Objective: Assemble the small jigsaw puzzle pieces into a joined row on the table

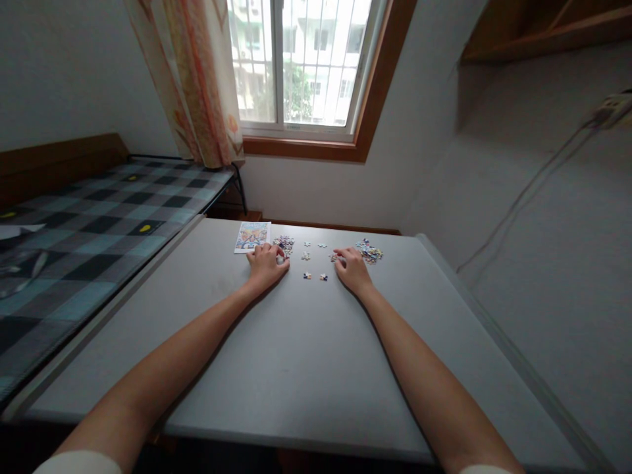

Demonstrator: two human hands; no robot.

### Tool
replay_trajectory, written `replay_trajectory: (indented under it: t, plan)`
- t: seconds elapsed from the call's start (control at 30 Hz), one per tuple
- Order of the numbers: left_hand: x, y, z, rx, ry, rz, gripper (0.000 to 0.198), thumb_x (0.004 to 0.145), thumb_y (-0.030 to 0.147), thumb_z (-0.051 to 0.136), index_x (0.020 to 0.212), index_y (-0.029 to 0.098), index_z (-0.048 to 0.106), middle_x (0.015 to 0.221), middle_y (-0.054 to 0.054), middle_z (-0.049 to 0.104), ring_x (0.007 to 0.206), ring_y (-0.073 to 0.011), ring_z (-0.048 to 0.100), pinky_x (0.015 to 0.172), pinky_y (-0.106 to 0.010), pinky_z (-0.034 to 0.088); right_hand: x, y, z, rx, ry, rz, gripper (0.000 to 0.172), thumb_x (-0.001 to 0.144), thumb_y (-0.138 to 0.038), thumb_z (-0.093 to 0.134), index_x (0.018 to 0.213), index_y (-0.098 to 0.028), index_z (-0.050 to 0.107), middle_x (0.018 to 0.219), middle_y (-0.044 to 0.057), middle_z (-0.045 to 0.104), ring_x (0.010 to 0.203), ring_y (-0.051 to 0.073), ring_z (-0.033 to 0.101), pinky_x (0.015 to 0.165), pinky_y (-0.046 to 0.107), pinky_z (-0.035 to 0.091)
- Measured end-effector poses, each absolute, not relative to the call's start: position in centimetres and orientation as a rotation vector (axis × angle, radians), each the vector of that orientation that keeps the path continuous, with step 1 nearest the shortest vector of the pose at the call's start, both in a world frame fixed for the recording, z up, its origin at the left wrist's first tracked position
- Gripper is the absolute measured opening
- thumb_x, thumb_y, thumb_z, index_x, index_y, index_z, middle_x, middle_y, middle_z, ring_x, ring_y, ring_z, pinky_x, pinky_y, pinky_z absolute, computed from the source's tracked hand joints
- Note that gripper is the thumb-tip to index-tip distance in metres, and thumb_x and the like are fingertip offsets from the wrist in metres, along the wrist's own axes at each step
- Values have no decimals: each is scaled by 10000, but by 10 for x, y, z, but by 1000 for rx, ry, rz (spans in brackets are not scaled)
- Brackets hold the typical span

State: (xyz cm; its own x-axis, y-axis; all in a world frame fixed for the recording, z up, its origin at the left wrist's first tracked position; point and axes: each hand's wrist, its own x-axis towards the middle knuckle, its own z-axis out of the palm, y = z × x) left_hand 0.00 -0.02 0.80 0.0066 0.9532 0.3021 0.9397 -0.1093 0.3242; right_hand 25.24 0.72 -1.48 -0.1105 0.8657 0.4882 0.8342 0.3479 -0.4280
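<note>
Both my arms stretch far across a grey table point(306, 355). My left hand point(265, 263) rests palm down with its fingers curled, beside a small pile of jigsaw pieces point(285, 244) and just below a printed picture card point(253, 236). My right hand point(351, 266) lies with fingers bent on the table, its fingertips touching a loose piece near a second pile of jigsaw pieces point(369, 251). A few single pieces point(315, 276) lie scattered between the hands. Whether either hand grips a piece is hidden by the fingers.
A bed with a checked blue and black cover point(89, 243) runs along the table's left edge. A window point(301, 66) with a patterned curtain point(197, 79) is behind the table. The wall on the right carries a cable point(533, 184) and a wooden shelf point(543, 33).
</note>
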Motion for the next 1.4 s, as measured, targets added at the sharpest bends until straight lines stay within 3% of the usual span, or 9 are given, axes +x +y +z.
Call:
replay_trajectory:
  t: [0.13,0.37,0.53,0.97,1.2,1.4]
  plan:
    - [0,-1,8,2258,2056,715,244,832,411,562,931,207,651,1090,-107,621,1082,-328,482,910,-481,338,252,6,-14,-1501,-1939,57,310,811,-155,482,1025,-141,705,972,111,627,958,243,553,935,374,425]
    - [0,-5,4,2691,1484,682,356,928,340,444,1240,232,576,1344,-66,563,1298,-277,385,1054,-467,253,253,9,-17,-1487,-1957,51,264,820,-182,497,928,-160,738,990,106,651,981,242,561,946,391,416]
    - [0,-2,-2,2768,1368,572,452,956,340,385,1387,228,460,1433,-55,496,1352,-262,347,1074,-455,244,253,9,-17,-1484,-1957,51,258,824,-193,496,878,-174,748,982,105,657,969,241,561,931,399,420]
    - [-1,-2,0,2797,1302,501,444,951,418,400,1356,272,510,1418,-31,515,1310,-281,387,1080,-466,228,250,5,-12,-1530,-1971,45,281,826,-181,488,959,-145,733,1010,124,652,997,256,549,941,395,421]
    - [-1,-3,1,2760,1307,499,452,944,422,410,1356,267,515,1414,-40,513,1314,-290,369,1085,-473,259,249,3,-8,-1561,-1967,43,360,836,-164,469,1127,-117,676,1032,129,646,1017,251,548,955,363,415]
    - [0,-3,3,2724,1316,489,452,935,424,436,1352,273,523,1412,-37,516,1323,-294,358,1094,-479,266,251,4,-10,-1612,-1936,25,368,816,-140,454,1101,-133,687,1011,123,641,972,252,545,927,366,421]
